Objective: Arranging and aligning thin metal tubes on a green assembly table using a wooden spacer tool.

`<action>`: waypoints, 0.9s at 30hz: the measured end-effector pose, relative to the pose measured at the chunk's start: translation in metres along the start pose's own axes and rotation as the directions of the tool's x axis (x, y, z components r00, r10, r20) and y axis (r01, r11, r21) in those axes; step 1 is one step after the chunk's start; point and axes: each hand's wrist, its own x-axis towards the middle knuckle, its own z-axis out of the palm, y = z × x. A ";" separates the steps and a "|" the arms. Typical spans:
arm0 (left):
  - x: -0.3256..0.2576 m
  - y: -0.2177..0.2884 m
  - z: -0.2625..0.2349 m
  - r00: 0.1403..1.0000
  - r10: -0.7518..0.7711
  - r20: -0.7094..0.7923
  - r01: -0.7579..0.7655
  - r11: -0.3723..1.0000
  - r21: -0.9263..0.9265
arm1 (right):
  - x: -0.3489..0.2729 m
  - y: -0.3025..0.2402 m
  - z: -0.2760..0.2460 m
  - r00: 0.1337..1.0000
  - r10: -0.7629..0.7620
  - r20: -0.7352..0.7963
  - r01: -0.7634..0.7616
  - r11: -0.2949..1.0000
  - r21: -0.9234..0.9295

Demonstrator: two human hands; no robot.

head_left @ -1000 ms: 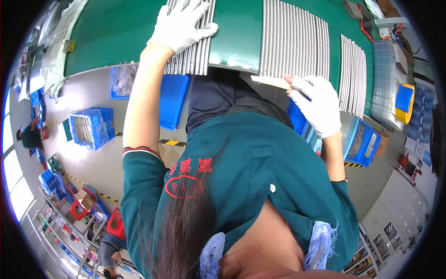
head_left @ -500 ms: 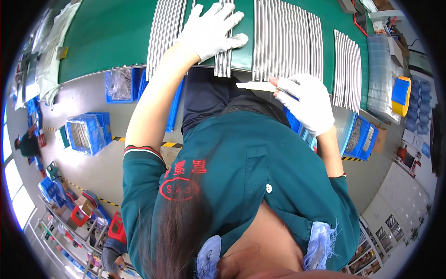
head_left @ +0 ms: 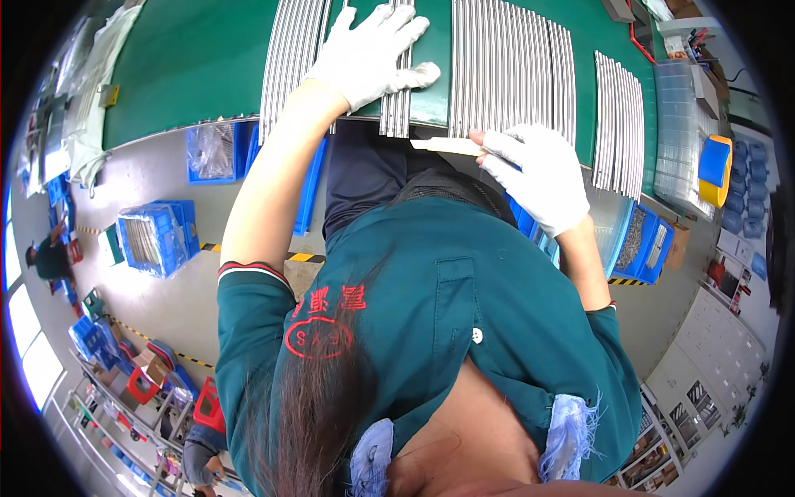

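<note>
Rods (head_left: 396,116) lie side by side in a narrow set on the green tabletop (head_left: 190,66), their ends jutting past its near edge. The left hand (head_left: 368,62), gloved in white, lies palm down over them, its fingers spread and its thumb stretched to the right. The right hand (head_left: 538,174), gloved too but with bare tips on the thumb and a finger, grips a pale strip (head_left: 443,145) just off the edge, the strip's free end pointing left toward the rod ends. To the left stands a wider set (head_left: 290,50), partly hidden by the left hand and forearm; to the right come a broad set (head_left: 501,74) and, past a gap, a smaller one (head_left: 619,124). Beyond that are clear boxes (head_left: 683,132) and a yellow-and-blue roll (head_left: 714,170). Below the tabletop, blue bins (head_left: 654,257) sit at the right and a blue tray (head_left: 310,195) at the left. Farther left, a blue crate (head_left: 157,236) rests on the floor (head_left: 240,186), and lower down shows a red stool (head_left: 209,406) beside a person (head_left: 201,455).
</note>
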 end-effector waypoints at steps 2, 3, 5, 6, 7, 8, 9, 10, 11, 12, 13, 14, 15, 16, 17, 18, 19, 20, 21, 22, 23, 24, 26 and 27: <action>0.004 0.015 -0.023 0.997 -0.028 0.078 0.027 1.000 0.016 | 0.002 -0.001 0.001 1.000 0.005 -0.017 -0.005 1.000 0.008; 0.006 0.021 -0.031 0.986 -0.062 0.153 0.057 0.998 0.037 | 0.001 -0.001 0.002 1.000 0.009 -0.016 -0.009 1.000 0.007; 0.003 0.018 -0.031 0.988 -0.061 0.143 0.061 0.998 0.004 | 0.001 -0.001 0.004 0.999 0.047 0.016 -0.047 0.999 0.011; 0.001 0.015 -0.031 0.989 -0.057 0.134 0.062 0.998 -0.031 | 0.002 -0.001 0.004 0.999 0.046 0.016 -0.046 0.999 0.012; 0.000 0.012 -0.029 0.989 -0.061 0.133 0.066 0.997 -0.031 | 0.003 -0.001 0.004 1.000 0.018 0.008 -0.018 1.000 0.002; -0.001 0.009 -0.025 0.990 -0.057 0.126 0.058 0.998 -0.001 | 0.004 -0.001 0.004 1.000 -0.010 0.001 0.010 1.000 -0.007; -0.002 0.007 -0.024 0.991 -0.053 0.120 0.050 0.998 0.029 | 0.006 -0.002 0.003 1.000 -0.013 0.002 0.013 1.000 -0.006; -0.001 0.009 -0.028 0.991 -0.051 0.121 0.048 0.998 0.028 | 0.006 -0.001 0.003 1.000 -0.015 0.005 0.015 1.000 -0.006; -0.001 0.013 -0.035 0.989 -0.057 0.138 0.059 0.998 -0.009 | 0.007 -0.001 0.003 1.000 -0.017 0.008 0.017 1.000 -0.006; 0.000 0.016 -0.039 0.986 -0.062 0.154 0.070 0.997 -0.045 | 0.007 -0.001 0.005 1.000 -0.014 0.008 0.014 1.000 -0.006; -0.001 0.014 -0.036 0.986 -0.064 0.153 0.072 0.996 -0.044 | 0.007 -0.001 0.008 1.000 -0.004 -0.016 0.004 1.000 0.008; -0.001 0.009 -0.029 0.988 -0.057 0.141 0.058 0.998 -0.001 | 0.008 -0.002 0.010 0.999 0.006 -0.040 -0.005 1.000 0.022; -0.001 0.007 -0.026 0.990 -0.049 0.130 0.043 0.998 0.043 | 0.009 -0.002 0.009 0.999 0.004 -0.040 -0.003 1.000 0.022; 0.000 0.010 -0.030 0.990 -0.047 0.131 0.042 0.998 0.042 | 0.011 -0.003 0.009 1.000 0.001 -0.023 -0.002 1.000 -0.010; 0.002 0.016 -0.037 0.987 -0.054 0.150 0.050 0.998 0.030 | 0.012 -0.003 0.008 1.000 0.000 -0.006 0.000 0.999 -0.042; 0.003 0.020 -0.040 0.984 -0.060 0.169 0.058 0.998 0.017 | 0.014 -0.005 0.006 1.000 0.002 -0.006 -0.003 0.999 -0.043; 0.003 0.020 -0.039 0.984 -0.062 0.168 0.060 0.998 0.018 | 0.017 -0.008 0.004 0.999 0.043 -0.023 -0.044 0.997 -0.063; 0.003 0.019 -0.037 0.986 -0.056 0.156 0.051 0.998 0.035 | 0.019 -0.010 0.001 0.996 0.083 -0.042 -0.087 0.993 -0.082; 0.003 0.019 -0.036 0.988 -0.049 0.144 0.042 0.998 0.052 | 0.019 -0.010 0.000 0.996 0.082 -0.042 -0.085 0.993 -0.083; 0.004 0.021 -0.036 0.988 -0.050 0.143 0.043 0.998 0.052 | 0.017 -0.007 -0.002 0.997 0.053 -0.056 -0.056 0.997 -0.060; 0.005 0.024 -0.037 0.991 -0.029 0.133 0.020 0.998 0.066 | 0.015 -0.005 -0.003 0.997 0.024 -0.070 -0.027 0.999 -0.037; 0.007 0.026 -0.038 0.992 -0.008 0.122 -0.002 0.997 0.080 | 0.012 -0.002 -0.003 0.997 0.024 -0.070 -0.026 0.999 -0.038; 0.014 0.034 -0.041 0.990 -0.003 0.140 -0.009 0.996 0.084 | 0.007 0.004 -0.001 0.993 -0.100 -0.058 0.095 0.992 -0.078; 0.016 0.036 -0.042 0.987 0.001 0.159 -0.015 0.996 0.089 | 0.005 0.003 0.000 0.993 -0.100 -0.058 0.095 0.992 -0.079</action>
